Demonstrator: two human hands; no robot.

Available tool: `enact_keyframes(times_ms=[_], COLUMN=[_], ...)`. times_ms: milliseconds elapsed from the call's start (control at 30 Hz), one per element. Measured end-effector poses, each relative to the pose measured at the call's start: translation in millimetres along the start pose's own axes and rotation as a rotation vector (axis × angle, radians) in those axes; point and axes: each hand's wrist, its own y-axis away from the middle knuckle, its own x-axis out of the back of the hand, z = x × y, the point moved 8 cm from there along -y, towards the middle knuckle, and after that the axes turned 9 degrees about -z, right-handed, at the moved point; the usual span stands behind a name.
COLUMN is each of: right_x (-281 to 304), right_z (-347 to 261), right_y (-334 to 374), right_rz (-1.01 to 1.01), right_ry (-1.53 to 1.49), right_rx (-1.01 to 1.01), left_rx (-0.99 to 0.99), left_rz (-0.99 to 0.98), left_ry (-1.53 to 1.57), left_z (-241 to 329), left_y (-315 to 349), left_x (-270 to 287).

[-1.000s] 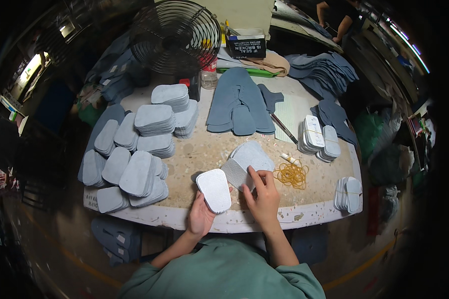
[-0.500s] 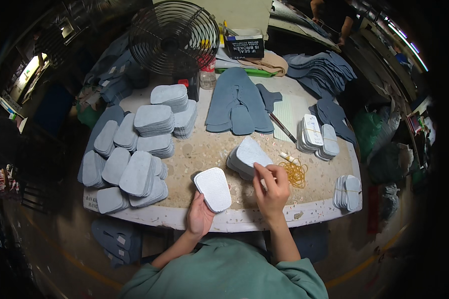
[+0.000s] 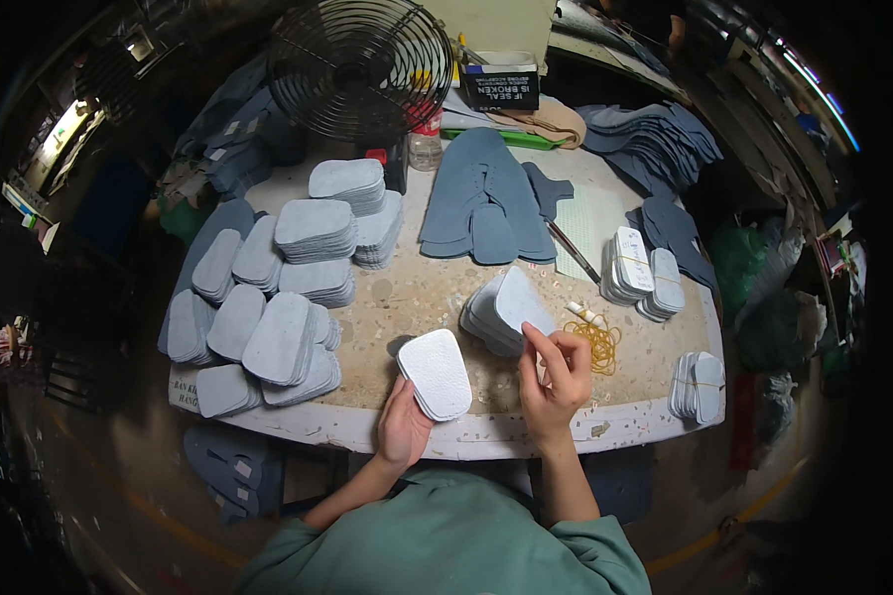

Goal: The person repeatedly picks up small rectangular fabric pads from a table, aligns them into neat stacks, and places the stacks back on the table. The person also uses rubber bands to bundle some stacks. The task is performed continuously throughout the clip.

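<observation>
My left hand [image 3: 403, 426] grips a thin stack of rounded white pads [image 3: 437, 375] by its lower left side, smooth white face up, above the table's near edge. To its right, my right hand [image 3: 554, 385] pinches the near right corner of a light grey pad [image 3: 522, 299] between thumb and fingertips. That pad tilts up off a short stack of grey pads [image 3: 478, 315], its far end still close to the stack. Several more stacks of light grey pads [image 3: 280, 337] crowd the left side of the table.
Yellow rubber bands [image 3: 593, 345] lie beside my right hand. Banded pad stacks [image 3: 628, 268] stand at the right, another [image 3: 696, 387] near the right edge. Dark blue cut pieces [image 3: 486, 193], a pen [image 3: 574, 250], a bottle [image 3: 426, 149], a black fan [image 3: 359, 69] and a box [image 3: 501, 87] are farther back.
My right hand has raised the top grey pad's near corner, so it tilts away from its stack. My left hand still holds the white pads. The whole view has shifted slightly.
</observation>
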Motion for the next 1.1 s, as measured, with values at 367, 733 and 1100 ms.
enact_keyframes(times_ms=[367,733,1100], right_x=[-44,-6,-18], right_z=[-12,-3,6], right_y=[31,-2,15], right_rz=[-0.397,-0.075,-0.199], right_ry=[0.005,0.135,-0.239], right_rx=[-0.107,-0.013,-0.180], left_rx=[-0.011,-0.035,-0.024], left_rz=[-0.016,-0.037,-0.119], left_ry=[-0.192,-0.143,-0.179], left_z=[2,7,8], left_y=[0,0,-2], left_x=[-7,-12,-18])
